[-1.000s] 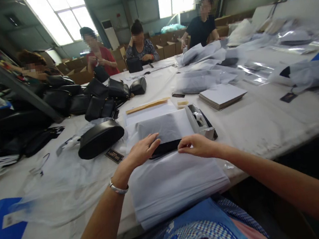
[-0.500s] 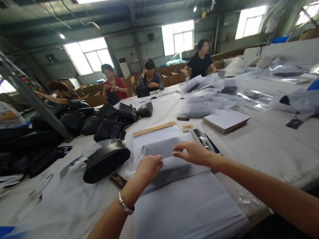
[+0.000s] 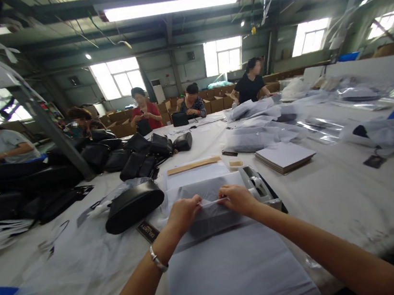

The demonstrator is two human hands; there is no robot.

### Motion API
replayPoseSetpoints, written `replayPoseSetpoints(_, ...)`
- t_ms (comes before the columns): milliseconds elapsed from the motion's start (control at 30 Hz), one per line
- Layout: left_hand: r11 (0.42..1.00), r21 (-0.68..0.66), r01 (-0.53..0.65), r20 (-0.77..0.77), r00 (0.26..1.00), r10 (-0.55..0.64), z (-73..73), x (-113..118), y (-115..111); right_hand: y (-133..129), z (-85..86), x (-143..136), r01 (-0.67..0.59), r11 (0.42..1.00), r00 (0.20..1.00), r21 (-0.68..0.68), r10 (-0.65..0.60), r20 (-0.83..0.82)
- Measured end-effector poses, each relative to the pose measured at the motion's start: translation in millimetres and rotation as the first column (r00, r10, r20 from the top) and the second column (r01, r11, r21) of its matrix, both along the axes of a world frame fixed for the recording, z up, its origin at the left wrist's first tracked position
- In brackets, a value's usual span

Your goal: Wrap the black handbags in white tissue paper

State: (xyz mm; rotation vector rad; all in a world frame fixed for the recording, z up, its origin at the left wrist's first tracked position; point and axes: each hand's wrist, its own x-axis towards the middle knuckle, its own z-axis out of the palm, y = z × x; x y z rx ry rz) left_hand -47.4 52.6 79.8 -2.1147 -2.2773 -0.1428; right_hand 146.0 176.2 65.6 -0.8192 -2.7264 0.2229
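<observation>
In front of me, a thin white translucent sheet of tissue paper lies folded around a dark, boxy bundle whose contents show only as a grey shape. My left hand pinches the paper's edge on the near left side. A short gap away, my right hand pinches the same edge, fingers bent. Beneath and toward me spreads a stack of white sheets. A black handbag lies just left of my left hand, with a dark printed tag below it. Beyond my right hand sits a tape dispenser.
Piled black bags lie at left behind a slanted metal post. At right are a stack of cards and wrapped bundles. A tan strip lies ahead. Several people work across the table.
My right hand's fingers have closed onto the paper's edge, where they were loosely spread before. Both hands now pull the edge up between them. The view has tilted slightly upward.
</observation>
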Motion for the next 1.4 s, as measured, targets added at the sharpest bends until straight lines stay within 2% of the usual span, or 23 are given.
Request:
replayPoseSetpoints(233, 0.995, 0.096, -0.011, 0.046, 0.999, 0.007, -8.7, -9, 6, 7, -3.6, -5, 0.041, 0.999, 0.999, -0.001, -0.041, -0.024)
replayPoseSetpoints(400, 0.984, 0.18, -0.001, 0.025, 1.0, -0.003, -10.1, -6, 9, 10, -5.0, -8, 0.069, 0.998, 0.997, 0.015, -0.068, -0.041)
replayPoseSetpoints(500, 0.952, 0.305, 0.033, -0.076, 0.997, -0.01, -10.7, 4, 9, 11, -5.3, -9, 0.083, 0.996, 0.995, 0.031, -0.081, -0.055)
replayPoseSetpoints(567, 0.922, 0.374, 0.102, -0.193, 0.981, -0.03, -14.0, 14, 8, 13, -5.8, -10, 0.09, 0.995, 0.994, 0.043, -0.087, -0.067)
replayPoseSetpoints(667, 0.923, 0.332, 0.197, -0.284, 0.953, -0.101, -24.4, 27, 5, 16, -6.8, -12, 0.095, 0.993, 0.992, 0.062, -0.09, -0.092)
replayPoseSetpoints(767, 0.937, 0.305, 0.168, -0.262, 0.961, -0.087, -37.6, 35, 3, 21, -6.9, -12, 0.099, 0.992, 0.989, 0.078, -0.09, -0.118)
replayPoseSetpoints(867, 0.94, 0.326, 0.101, -0.232, 0.972, -0.024, -50.0, 36, 1, 29, -6.3, 1, 0.103, 0.989, 0.983, 0.11, -0.084, -0.164)
replayPoseSetpoints(933, 0.94, 0.337, 0.061, -0.204, 0.979, 0.009, -56.8, 37, -1, 37, -7.4, 22, 0.135, 0.981, 0.965, 0.137, -0.099, -0.243)
replayPoseSetpoints(1000, 0.941, 0.339, 0.021, -0.162, 0.986, 0.036, -61.6, 38, -2, 46, -10.9, 52, 0.221, 0.967, 0.927, 0.127, -0.168, -0.337)
replayPoseSetpoints(1100, 0.947, 0.32, -0.022, -0.098, 0.994, 0.056, -64.1, 40, -4, 56, -20.5, 101, 0.399, 0.917, 0.846, -0.008, -0.372, -0.383)
replayPoseSetpoints(1200, 0.952, 0.305, -0.024, -0.066, 0.997, 0.046, -64.7, 39, -5, 55, -31.7, 135, 0.508, 0.835, 0.78, -0.213, -0.551, -0.298)
replayPoseSetpoints(1300, 0.942, 0.335, -0.023, -0.051, 0.998, 0.043, -70.6, 35, -4, 47, -39.7, 145, 0.496, 0.756, 0.755, -0.427, -0.619, -0.219)
replayPoseSetpoints(1400, 0.927, 0.376, -0.003, -0.067, 0.997, 0.031, -84.3, 31, 0, 39, -43.4, 135, 0.397, 0.692, 0.743, -0.603, -0.628, -0.231)
